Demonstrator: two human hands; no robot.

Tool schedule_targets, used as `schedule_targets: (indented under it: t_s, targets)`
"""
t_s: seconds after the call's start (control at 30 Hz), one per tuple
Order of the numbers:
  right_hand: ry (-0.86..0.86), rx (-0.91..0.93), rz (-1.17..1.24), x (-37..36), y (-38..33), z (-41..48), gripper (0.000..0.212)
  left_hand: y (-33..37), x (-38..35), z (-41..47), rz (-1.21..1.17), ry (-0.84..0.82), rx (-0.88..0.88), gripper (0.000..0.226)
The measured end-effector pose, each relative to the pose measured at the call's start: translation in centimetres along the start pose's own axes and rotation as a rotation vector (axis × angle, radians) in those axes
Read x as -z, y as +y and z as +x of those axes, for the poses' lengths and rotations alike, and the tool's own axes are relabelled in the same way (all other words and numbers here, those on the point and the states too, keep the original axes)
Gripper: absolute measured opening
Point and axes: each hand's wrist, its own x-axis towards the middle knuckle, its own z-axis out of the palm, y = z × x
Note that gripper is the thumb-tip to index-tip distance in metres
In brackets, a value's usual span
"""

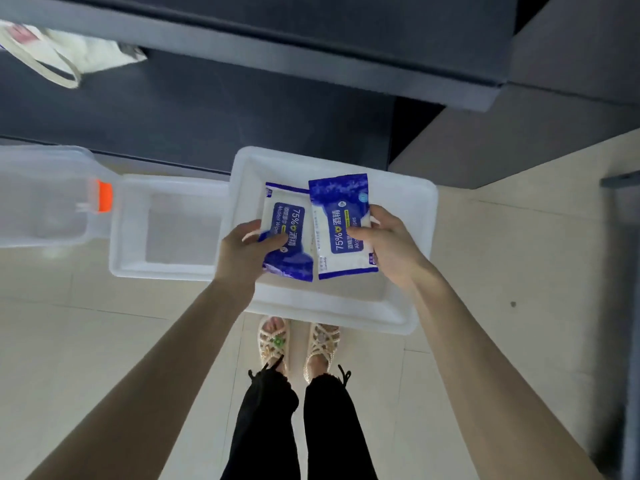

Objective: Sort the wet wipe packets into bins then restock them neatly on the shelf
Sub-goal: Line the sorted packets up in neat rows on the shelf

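I hold two blue-and-white alcohol wipe packets above a large white bin (pixel 412 258) on the floor. My left hand (pixel 242 254) grips the left packet (pixel 289 233) by its near edge. My right hand (pixel 384 242) grips the right packet (pixel 341 223) at its right side. The two packets sit side by side, almost touching. Under them the bin's floor shows bare. A smaller white bin (pixel 131 233) stands to the left, against the large one, and looks empty. The dark shelf (pixel 242 39) runs across the top of the view.
A clear plastic box with an orange latch (pixel 104 195) lies at far left beside the small bin. A white cloth bag (pixel 69 53) rests on the dark shelf at top left. My feet in sandals (pixel 298 344) stand just behind the large bin on pale floor tiles.
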Motion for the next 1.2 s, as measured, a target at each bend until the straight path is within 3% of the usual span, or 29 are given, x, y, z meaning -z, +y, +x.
schedule_targets:
  t_s: [0.1,0.33,0.5,0.63,0.87,1.0,1.2]
  targets:
    - [-0.027,0.067,0.008,-1.0,-4.8,-5.4,0.04,4.3,1.5,-5.6,0.004,-0.098,-0.102,0.032]
    - [-0.015,0.24,0.009,-7.1,-14.9,-15.4,0.025,14.5,7.0,-14.5,0.039,-0.154,-0.379,0.006]
    - [0.046,0.415,0.058,-13.9,-20.1,-21.0,0.048,22.3,13.3,-18.9,0.233,-0.225,-0.62,0.025]
    - [0.075,0.591,0.057,-17.8,-24.0,-25.3,0.066,27.6,16.9,-22.4,0.227,-0.319,-0.755,0.051]
    - [0.172,0.848,0.094,-20.7,-33.2,-32.7,0.041,37.2,18.7,-28.1,0.099,-0.41,-0.948,0.013]
    - [0.187,0.971,0.09,-20.5,-38.1,-35.6,0.041,42.3,17.7,-30.6,0.117,-0.356,-1.087,0.015]
    - [0.228,1.106,0.059,-17.9,-43.7,-37.4,0.045,48.4,14.2,-32.8,0.108,-0.476,-1.164,0.036]
